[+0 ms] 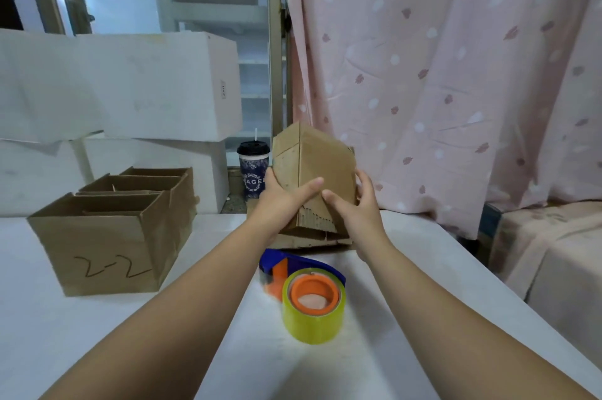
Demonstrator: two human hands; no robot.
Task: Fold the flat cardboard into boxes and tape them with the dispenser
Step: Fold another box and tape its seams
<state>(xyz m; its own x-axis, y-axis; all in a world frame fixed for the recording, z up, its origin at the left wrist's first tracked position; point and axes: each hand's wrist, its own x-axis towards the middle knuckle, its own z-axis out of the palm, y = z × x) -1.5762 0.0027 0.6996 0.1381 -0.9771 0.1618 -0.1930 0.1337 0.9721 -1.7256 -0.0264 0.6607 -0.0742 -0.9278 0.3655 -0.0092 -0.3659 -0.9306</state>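
Head view: the left hand point(280, 197) and right hand point(358, 204) hold a half-folded cardboard box point(322, 165) above the counter point(163, 350), each grip wrapped round a side (thumbs on the near face). A tape dispenser point(306, 288) lies nearer. An open box point(97, 249) reads "2-2"; a cup point(253, 171) shows "AGE".

On the table point(97, 334), dispenser point(306, 288) before cardboard point(312, 165) — boxes point(107, 230) left, cup point(253, 171) behind.

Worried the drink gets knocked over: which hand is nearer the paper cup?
Left. The left hand holds the half-folded cardboard box on the side next to the paper cup; the right hand holds the box's opposite side, farther from the cup.
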